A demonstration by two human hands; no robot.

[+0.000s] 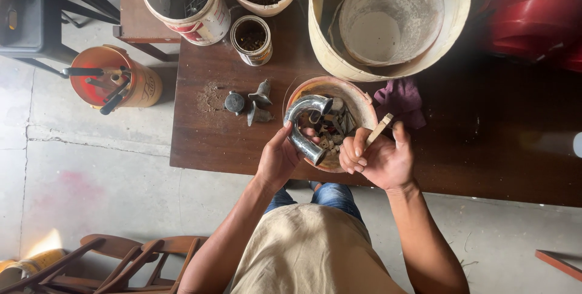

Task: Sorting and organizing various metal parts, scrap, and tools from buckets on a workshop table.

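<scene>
1. Left hand (277, 159): closed around a curved chrome pipe bend (301, 125), gripping its lower leg, thumb up along the side; bend held just above a shallow round bowl (357, 101) on the dark wooden table (485, 148).
2. Right hand (379, 159): fingers curled in, pinching a thin pale stick (379, 130) between thumb and fingertips, stick pointing up and away from the pipe.
3. Inside the bowl: small mixed metal parts, too small to tell apart.
4. Left of the bowl, on the table: three small grey metal fittings (250, 103) and a patch of dust.
5. Behind the bowl: a purple rag (400, 97), a small open tin (251, 39), a large pale bucket (454, 27) with a dirty basin inside.
6. On the floor at left: an orange can (142, 85) with tools.
7. Step in hand, as a judgement: inspecting or cleaning the pipe bend, with the stick ready as a probe.
8. Next move, probably: turning the open end toward the stick and keeping the bend steady over the bowl, so that loosened dirt falls inside.
</scene>
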